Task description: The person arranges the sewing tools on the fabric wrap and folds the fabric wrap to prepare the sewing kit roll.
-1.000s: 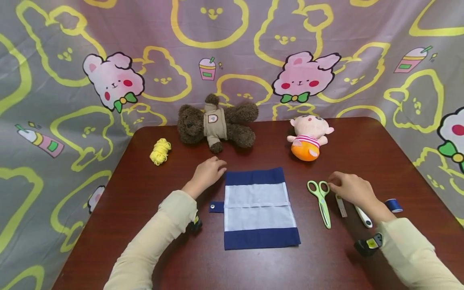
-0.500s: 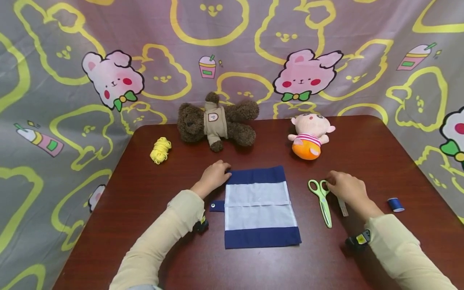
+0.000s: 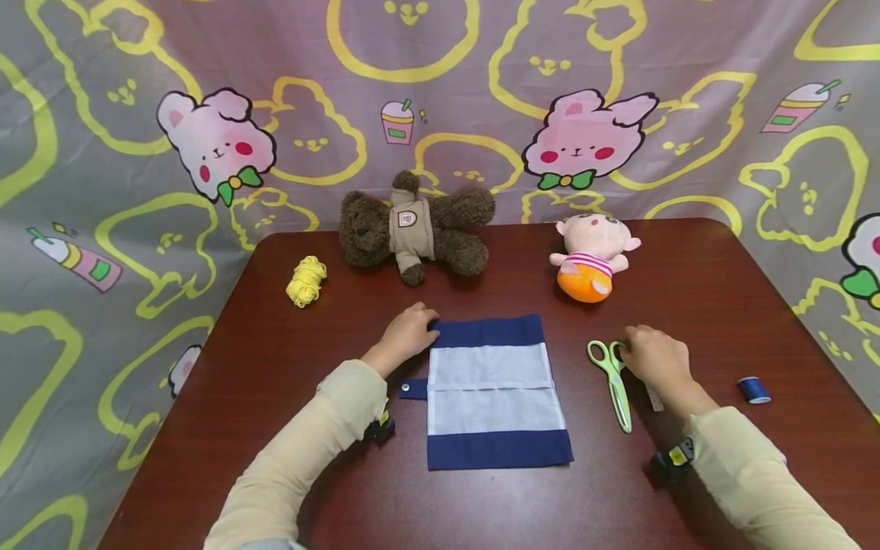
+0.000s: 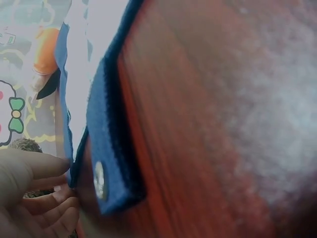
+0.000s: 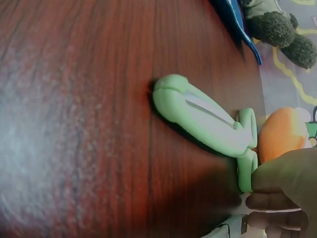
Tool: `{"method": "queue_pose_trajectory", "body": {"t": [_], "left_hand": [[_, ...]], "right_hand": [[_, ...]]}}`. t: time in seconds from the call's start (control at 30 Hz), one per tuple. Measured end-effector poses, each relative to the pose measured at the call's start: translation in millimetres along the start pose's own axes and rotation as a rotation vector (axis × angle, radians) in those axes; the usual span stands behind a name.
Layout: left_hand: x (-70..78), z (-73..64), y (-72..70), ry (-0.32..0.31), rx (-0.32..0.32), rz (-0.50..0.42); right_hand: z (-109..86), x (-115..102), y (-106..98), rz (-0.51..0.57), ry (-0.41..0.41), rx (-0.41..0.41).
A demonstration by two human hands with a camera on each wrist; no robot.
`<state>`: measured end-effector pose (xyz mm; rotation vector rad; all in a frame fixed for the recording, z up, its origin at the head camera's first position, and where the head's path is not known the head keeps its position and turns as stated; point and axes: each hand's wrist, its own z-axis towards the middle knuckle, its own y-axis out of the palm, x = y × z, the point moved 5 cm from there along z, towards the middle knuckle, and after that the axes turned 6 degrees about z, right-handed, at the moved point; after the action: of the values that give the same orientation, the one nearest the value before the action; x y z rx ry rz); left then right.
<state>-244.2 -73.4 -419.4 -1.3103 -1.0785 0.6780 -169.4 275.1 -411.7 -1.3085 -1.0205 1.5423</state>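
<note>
A navy-and-pale-blue cloth case [image 3: 491, 389] lies flat and spread out, its snap tab [image 3: 414, 389] pointing left. My left hand [image 3: 404, 334] is at its far left corner; in the left wrist view the thumb and fingers pinch that corner. Green scissors [image 3: 616, 397] lie to the right of the case, blades toward me. My right hand [image 3: 658, 357] is at their handle, with thumb and curled fingers at the right finger loop in the right wrist view. A small pale strip [image 3: 655, 398] shows partly from under this hand.
A blue thread spool [image 3: 754, 389] stands to the right. Toward the back are a yellow yarn bundle [image 3: 306, 281], a brown teddy bear [image 3: 412, 229] and a pink-and-orange plush doll [image 3: 590, 260]. Behind the table [image 3: 474, 504] hangs a patterned curtain [image 3: 474, 92].
My left hand has moved right onto the case's corner. My right hand and forearm have shifted slightly left, covering the white handle seen beside the strip. The scissors stay put.
</note>
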Motion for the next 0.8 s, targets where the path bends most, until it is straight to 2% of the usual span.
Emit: {"method": "queue_pose_trajectory", "body": {"t": [0.33,0.53,0.8], "left_hand": [[-0.2,0.9,1.9,0.030,0.016,-0.011],[0.3,2.0,1.2,0.029,0.016,-0.007],[0.2,0.8,2.3,0.040,0.038,-0.023]], "right_hand": [[-0.8,-1.7,-10.2,0.048,0.078,0.008],[-1.0,-5.3,-24.8,0.158,0.095,-0.014],[2.4,-8.9,-40.2,0.305,0.098,0.073]]}}
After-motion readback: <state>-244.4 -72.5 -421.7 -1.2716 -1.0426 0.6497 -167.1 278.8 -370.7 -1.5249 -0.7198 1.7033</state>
